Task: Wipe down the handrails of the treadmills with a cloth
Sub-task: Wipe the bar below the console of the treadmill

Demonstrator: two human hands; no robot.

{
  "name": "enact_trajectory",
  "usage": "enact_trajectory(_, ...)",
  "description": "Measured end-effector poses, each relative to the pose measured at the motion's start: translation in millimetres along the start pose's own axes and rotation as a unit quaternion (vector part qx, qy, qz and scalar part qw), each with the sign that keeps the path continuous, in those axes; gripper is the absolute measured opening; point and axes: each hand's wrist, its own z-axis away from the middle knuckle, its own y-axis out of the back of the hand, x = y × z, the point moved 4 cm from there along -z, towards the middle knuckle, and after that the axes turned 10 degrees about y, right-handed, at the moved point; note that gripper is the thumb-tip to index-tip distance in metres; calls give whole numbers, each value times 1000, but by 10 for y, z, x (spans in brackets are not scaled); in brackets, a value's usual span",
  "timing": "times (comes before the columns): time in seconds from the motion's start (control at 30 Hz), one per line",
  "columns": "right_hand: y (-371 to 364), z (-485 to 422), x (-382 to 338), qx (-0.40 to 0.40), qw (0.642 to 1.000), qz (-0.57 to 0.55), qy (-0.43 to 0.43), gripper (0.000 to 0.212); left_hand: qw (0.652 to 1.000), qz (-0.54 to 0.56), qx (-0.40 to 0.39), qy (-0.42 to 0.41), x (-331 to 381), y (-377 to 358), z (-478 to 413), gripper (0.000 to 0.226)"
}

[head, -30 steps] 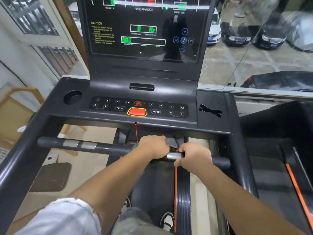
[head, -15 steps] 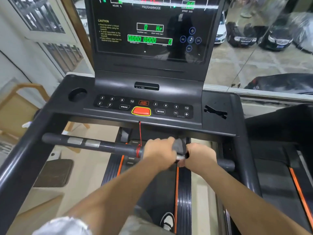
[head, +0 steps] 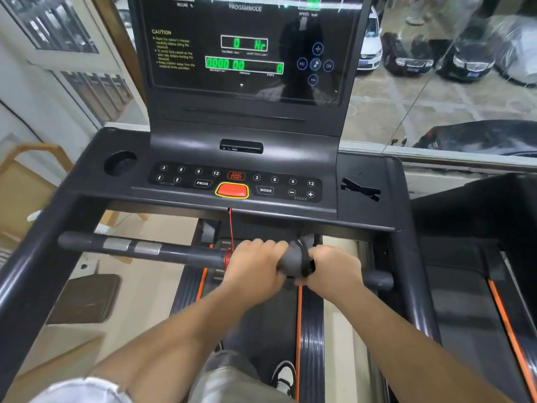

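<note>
**While both hands clamp the rail, the cloth sits between them**

As the head camera looks down for me, I see both forearms reach forward side by side from the bottom of the view, converging on the front handrail [head: 162, 251] of the treadmill. The left hand [head: 255, 266] is palm down, knuckles up, with its fingers curled over the top of the bar and out of sight beyond it. The right hand [head: 334, 271] is just beside it in the same pose, wrist slightly bent inward. Between them a dark grey cloth [head: 293, 260] is wrapped around the bar, its ends disappearing under both hands, so each hand is closed tight on the cloth with the rail beneath. The cloth sits on the right half of the bar, below the console [head: 360, 216].

A red cord [head: 231, 228] hangs from under the console and is wound around the bar, touching the left hand's outer edge. Farther left along the bar two silver pads [head: 132, 246] lie bare. On the console a red button [head: 232, 190] sits among numbered keys, with a round cup holder [head: 120, 162] at its left end. Below the arms I can make out one shoe [head: 284, 376] on the belt.
</note>
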Motion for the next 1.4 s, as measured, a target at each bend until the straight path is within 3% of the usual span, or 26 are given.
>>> enact_trajectory(0.07,-22,2,8,-5,1000,-8,0,35,992,36,-73,99,19,125,-324,30)
enact_trajectory(0.1,-40,5,15,-2,1000,-11,1,35,983,48,-126,128,27,121,-437,34)
enact_trajectory(0.17,-56,15,15,1,1000,-15,4,32,975,57,-151,153,63,90,-512,38)
enact_trajectory(0.27,-91,-3,6,0,1000,-28,-6,28,989,53,-39,130,132,32,-206,30)
enact_trajectory(0.4,-100,-43,29,-6,1000,-3,-17,14,993,74,90,-6,154,-196,473,63)
enact_trajectory(0.43,-104,-59,36,-11,1000,-4,-19,11,991,87,105,-18,123,-215,463,62)
enact_trajectory(0.5,-96,-77,27,-29,999,1,-17,4,994,92,61,-9,109,-102,268,41)
enact_trajectory(0.57,-87,-71,23,-38,999,-12,-20,20,999,39,17,28,146,46,-53,21)
enact_trajectory(0.67,-78,-57,26,-50,998,-22,-17,36,978,52,-156,131,155,91,-493,30)
enact_trajectory(0.73,-73,-46,23,-43,999,-18,-17,34,974,55,-156,156,210,75,-531,31)
enact_trajectory(0.83,-73,-29,27,-3,1000,-11,-16,22,995,42,2,91,261,-51,-34,29)
enact_trajectory(0.93,-50,-10,51,12,1000,-12,-5,6,996,43,63,-54,172,-334,498,66)
enact_trajectory(1.0,-16,-1,55,17,1000,-6,-1,5,989,17,94,-116,44,-381,415,74)
enact_trajectory(1.03,-16,-4,52,16,1000,-7,-4,6,989,18,71,-129,33,-318,297,72)
enact_trajectory(1.1,-14,-11,38,13,1000,-17,-15,14,995,-3,30,-90,88,-128,43,55)
enact_trajectory(1.17,-27,-17,32,2,1000,-24,-19,29,999,28,-18,28,141,80,-271,34)
enact_trajectory(1.27,-46,7,28,-1,1000,-23,-14,35,974,70,-156,149,131,80,-592,40)
enact_trajectory(1.33,-53,21,11,3,1000,-21,-11,32,974,68,-149,155,148,35,-584,38)
enact_trajectory(1.4,-42,32,-4,7,1000,-15,-19,33,990,52,-53,117,204,28,-378,26)
